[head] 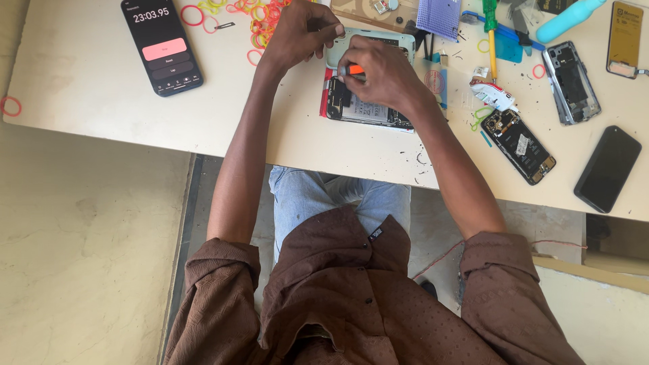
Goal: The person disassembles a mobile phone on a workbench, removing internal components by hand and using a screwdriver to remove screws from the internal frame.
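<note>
Right hand (380, 71) is clenched around an orange-handled screwdriver (352, 69), tip down on the opened phone (365, 108) that lies mid-table near the front edge, its insides showing. Left hand (301, 32) curls its fingers onto the phone's pale far corner, pinning it flat. A black phone with a lit timer screen (162, 44) sits toward the table's far left corner, coloured rubber bands (260, 20) scattered beside it. Another stripped phone (519, 145) lies further right.

- A person's right hand (382, 71) gripped an orange-handled screwdriver (351, 69) over an opened phone with exposed internals (362, 108).
- The left hand (301, 30) steadied its top edge.
- A black phone with a lit timer screen (162, 44) lay on the cream table (88, 81).
</note>
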